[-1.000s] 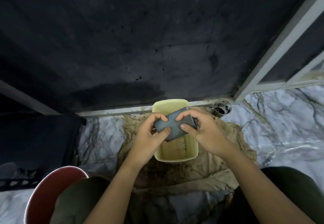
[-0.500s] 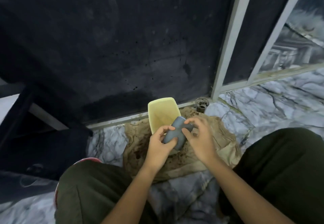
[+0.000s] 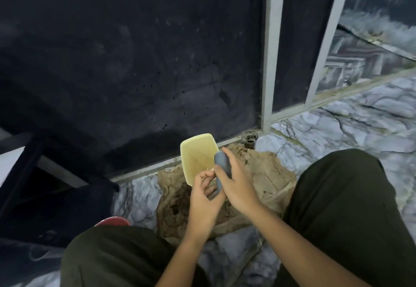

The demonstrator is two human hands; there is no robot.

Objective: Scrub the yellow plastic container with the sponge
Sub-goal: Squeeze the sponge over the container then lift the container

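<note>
My right hand [image 3: 236, 187] grips grey sponge [image 3: 221, 165]; my left hand [image 3: 203, 193], fingers curled, pinches yellow container's [image 3: 198, 154] near rim, frame centre. Advice: brace rim firmly, drive sponge into stained bottom, short strokes.

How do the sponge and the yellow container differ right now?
The sponge is dark grey; the yellow container is pale yellow. The sponge is a solid rounded block, the container an open hollow tub. The right hand grips the sponge; the container sits tilted, partly hidden behind the left hand. Both are above the stained cloth.
</note>
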